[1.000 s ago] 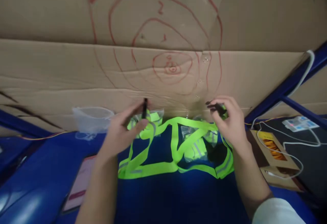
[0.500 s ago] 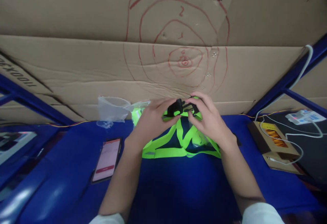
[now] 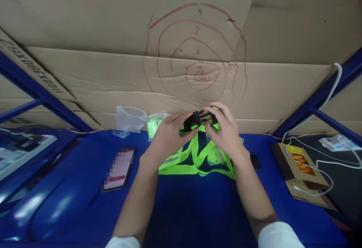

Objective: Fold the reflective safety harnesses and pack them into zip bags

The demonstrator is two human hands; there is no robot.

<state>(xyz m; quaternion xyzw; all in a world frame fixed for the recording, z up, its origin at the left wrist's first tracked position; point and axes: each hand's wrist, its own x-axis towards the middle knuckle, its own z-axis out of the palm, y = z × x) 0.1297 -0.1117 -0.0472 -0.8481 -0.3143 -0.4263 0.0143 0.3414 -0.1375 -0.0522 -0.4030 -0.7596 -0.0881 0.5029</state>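
My left hand [image 3: 172, 133] grips the black socket half of a buckle [image 3: 192, 121] between thumb and fingers. The pronged black half [image 3: 207, 117] is pinched in my right hand [image 3: 225, 131], its prongs pointing at the socket. The two halves are very close; whether the prong tips are inside the socket I cannot tell. Neon yellow-green straps [image 3: 181, 169] with grey reflective stripes lie below and behind both hands on the blue surface. A clear bag with yellow-green material [image 3: 216, 156] shows beside my right wrist.
A phone [image 3: 120, 168] lies at the left, near a clear plastic bag [image 3: 130, 119]. On the right are an open cardboard box [image 3: 304, 165], a white cable [image 3: 333, 85] and a dark object [image 3: 256, 161]. Cardboard [image 3: 98, 74] with red rings stands behind.
The camera view has shifted, so the red rings sit lower. Both hands keep their holds on the buckle halves. My right forearm is slightly further left in view.
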